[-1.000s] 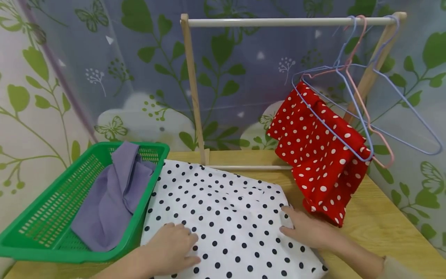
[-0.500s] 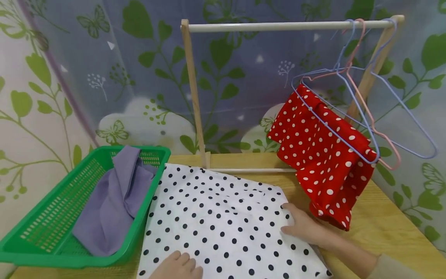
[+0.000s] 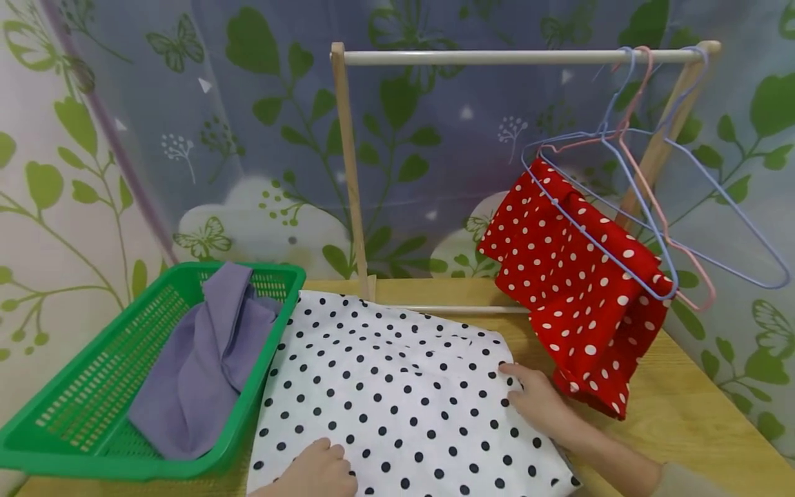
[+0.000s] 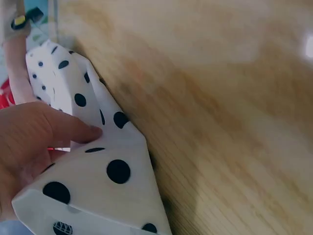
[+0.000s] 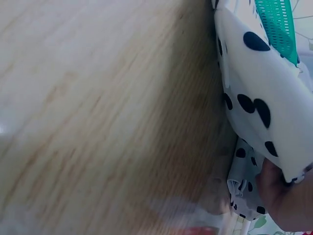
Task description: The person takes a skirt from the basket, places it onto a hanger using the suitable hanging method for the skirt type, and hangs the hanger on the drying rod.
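white dotted cloth [image 3: 397, 400] lies on the tabletop [image 3: 689, 414]; the left hand [image 3: 319, 471] pinches it, the right hand [image 3: 542, 402] grips its edge.

head view | left hand [image 3: 321, 471], dotted cloth [image 3: 397, 400]: cut off below

A green perforated plastic basket [image 3: 93, 468] is standing toward the left edge of the wood-grained table [image 3: 695, 414], a purple cloth [image 3: 192, 366] lying in it. Right beside the basket, a white black-dotted cloth [image 3: 373, 414] is lying across the middle. Behind, near the back edge, a white-railed wooden rack [image 3: 484, 58] is standing. Toward the right edge, blue hangers [image 3: 667, 140] and a pink hanger [image 3: 624, 131] are hanging from it, a red white-dotted cloth [image 3: 574, 276] among them.
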Tool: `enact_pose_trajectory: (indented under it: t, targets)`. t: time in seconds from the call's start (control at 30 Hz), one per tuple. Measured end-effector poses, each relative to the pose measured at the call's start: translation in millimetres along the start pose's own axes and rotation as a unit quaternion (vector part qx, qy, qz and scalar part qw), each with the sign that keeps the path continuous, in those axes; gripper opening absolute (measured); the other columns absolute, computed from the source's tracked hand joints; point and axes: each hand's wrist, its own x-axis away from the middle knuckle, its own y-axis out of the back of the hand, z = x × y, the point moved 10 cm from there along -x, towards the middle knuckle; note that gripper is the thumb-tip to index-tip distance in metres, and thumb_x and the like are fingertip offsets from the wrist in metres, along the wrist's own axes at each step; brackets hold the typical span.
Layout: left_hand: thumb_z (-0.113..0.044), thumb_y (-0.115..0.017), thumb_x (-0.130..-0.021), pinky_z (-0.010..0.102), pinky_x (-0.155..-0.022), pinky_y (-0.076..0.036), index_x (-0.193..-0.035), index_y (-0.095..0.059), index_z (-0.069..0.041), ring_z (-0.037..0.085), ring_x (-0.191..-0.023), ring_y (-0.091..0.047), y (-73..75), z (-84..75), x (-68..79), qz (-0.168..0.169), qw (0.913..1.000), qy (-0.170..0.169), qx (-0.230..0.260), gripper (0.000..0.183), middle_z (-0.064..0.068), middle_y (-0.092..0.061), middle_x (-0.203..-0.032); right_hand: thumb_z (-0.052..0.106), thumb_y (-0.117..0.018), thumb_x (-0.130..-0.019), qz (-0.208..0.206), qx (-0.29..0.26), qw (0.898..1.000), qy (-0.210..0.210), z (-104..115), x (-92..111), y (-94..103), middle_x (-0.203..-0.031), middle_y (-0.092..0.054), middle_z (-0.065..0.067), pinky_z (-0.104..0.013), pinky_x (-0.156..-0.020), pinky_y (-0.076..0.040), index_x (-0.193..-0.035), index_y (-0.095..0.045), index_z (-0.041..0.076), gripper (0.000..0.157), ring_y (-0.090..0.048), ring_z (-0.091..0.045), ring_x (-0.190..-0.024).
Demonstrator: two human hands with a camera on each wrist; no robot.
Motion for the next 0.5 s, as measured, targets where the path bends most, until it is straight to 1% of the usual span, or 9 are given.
enact_pose_trajectory:
  t: [0.07, 0.17, 0.23, 0.27, 0.33, 0.37, 0.43, 0.47, 0.5]
  targets:
    - [-0.037, -0.062, -0.082, 0.02, -0.051, -0.024, -0.054, -0.055, -0.019, 0.008, -0.049, -0.028, 7.4, 4.8, 0.6, -0.024, 0.9997, 0.01, 0.003, 0.034, -0.008, -0.037, -0.049, -0.012, -0.051, -0.083, -0.011, 0.018, 1.0, 0.012, 1.5, -1.5, -0.7, -0.129, -0.044, -0.033, -0.051, -0.092, -0.039, -0.126, -0.045, -0.014, 0.044, -0.046, -0.043, -0.115]
    - [-0.027, -0.066, -0.077, 0.02, -0.049, -0.022, -0.05, -0.05, -0.018, 0.008, -0.048, -0.026, 14.5, 8.7, 1.5, -0.057, 0.9981, 0.015, 0.015, 0.032, -0.009, -0.034, -0.047, -0.014, -0.05, -0.083, -0.025, 0.034, 0.999, 0.03, 4.3, -3.5, -2.4, -0.128, -0.044, -0.035, -0.049, -0.09, -0.041, -0.125, -0.044, -0.017, 0.043, -0.047, -0.044, -0.113]
    - [-0.024, -0.068, -0.074, 0.02, -0.049, -0.023, -0.05, -0.05, -0.018, 0.007, -0.047, -0.026, 17.4, 11.0, 1.2, -0.073, 0.9972, 0.016, 0.013, 0.031, -0.009, -0.034, -0.046, -0.015, -0.05, -0.083, -0.03, 0.036, 0.998, 0.04, 6.3, -5.2, -2.8, -0.126, -0.044, -0.035, -0.048, -0.089, -0.043, -0.124, -0.044, -0.018, 0.042, -0.048, -0.043, -0.111]
    - [-0.023, -0.069, -0.073, 0.02, -0.049, -0.023, -0.051, -0.052, -0.018, 0.007, -0.048, -0.027, 17.5, 12.6, 0.8, -0.073, 0.9971, 0.018, 0.009, 0.028, -0.009, -0.035, -0.047, -0.015, -0.05, -0.083, -0.032, 0.036, 0.998, 0.043, 6.8, -5.8, -2.9, -0.125, -0.045, -0.035, -0.047, -0.088, -0.044, -0.124, -0.044, -0.018, 0.042, -0.05, -0.042, -0.109]
    - [-0.023, -0.071, -0.072, 0.02, -0.05, -0.025, -0.054, -0.056, -0.018, 0.007, -0.048, -0.028, 16.9, 15.0, -0.2, -0.068, 0.9974, 0.022, 0.007, 0.024, -0.009, -0.037, -0.048, -0.015, -0.051, -0.083, -0.03, 0.045, 0.997, 0.05, 8.4, -6.8, -3.6, -0.123, -0.046, -0.035, -0.045, -0.087, -0.045, -0.124, -0.044, -0.019, 0.042, -0.051, -0.041, -0.107]
    - [-0.023, -0.071, -0.073, 0.02, -0.05, -0.026, -0.056, -0.058, -0.018, 0.007, -0.049, -0.029, 15.8, 16.1, -0.9, -0.059, 0.9979, 0.023, 0.011, 0.022, -0.009, -0.039, -0.049, -0.015, -0.052, -0.083, -0.025, 0.06, 0.996, 0.054, 9.7, -7.1, -4.5, -0.122, -0.047, -0.034, -0.045, -0.085, -0.046, -0.124, -0.044, -0.018, 0.042, -0.052, -0.039, -0.106]
    - [-0.025, -0.071, -0.074, 0.019, -0.05, -0.028, -0.059, -0.062, -0.017, 0.007, -0.048, -0.031, 14.0, 17.6, -1.4, -0.036, 0.9988, 0.02, 0.026, 0.019, -0.009, -0.042, -0.049, -0.009, -0.058, -0.083, -0.005, 0.118, 0.991, 0.056, 12.2, -5.7, -6.5, -0.114, -0.052, -0.033, -0.042, -0.08, -0.05, -0.124, -0.046, -0.016, 0.043, -0.056, -0.036, -0.099]
    - [-0.025, -0.071, -0.075, 0.02, -0.051, -0.029, -0.06, -0.062, -0.017, 0.007, -0.048, -0.032, 12.9, 19.2, -0.7, -0.014, 0.9986, 0.027, 0.043, 0.019, -0.008, -0.042, -0.049, -0.005, -0.061, -0.083, 0.009, 0.164, 0.985, 0.055, 14.5, -3.6, -7.4, -0.11, -0.053, -0.032, -0.041, -0.077, -0.051, -0.123, -0.047, -0.014, 0.043, -0.058, -0.035, -0.095]
    - [-0.025, -0.07, -0.077, 0.02, -0.051, -0.03, -0.061, -0.062, -0.017, 0.007, -0.048, -0.033, 13.0, 20.3, 0.3, 0.004, 0.9978, 0.028, 0.061, 0.019, -0.009, -0.043, -0.05, 0.0, -0.065, -0.082, 0.02, 0.214, 0.975, 0.064, 19.1, 0.1, -7.9, -0.105, -0.055, -0.03, -0.04, -0.073, -0.053, -0.121, -0.049, -0.011, 0.044, -0.06, -0.034, -0.09]
